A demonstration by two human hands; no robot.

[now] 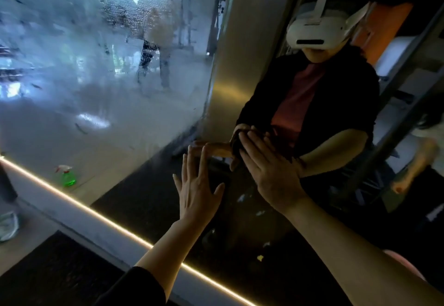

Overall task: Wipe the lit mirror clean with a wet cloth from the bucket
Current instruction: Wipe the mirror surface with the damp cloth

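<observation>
Both hands flat on lit mirror (144,123): left hand (198,185) fingers spread, empty; right hand (271,173) presses dark cloth (236,146) w/ straight fingers.

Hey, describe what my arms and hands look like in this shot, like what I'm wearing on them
The left hand is bare: no glove, and no ring or watch shows. Its forearm is uncovered up to a dark black sleeve pushed back near the elbow. The right hand is also bare, with no jewellery visible, and its forearm is uncovered as far as the frame shows; no sleeve appears on that side.
</observation>
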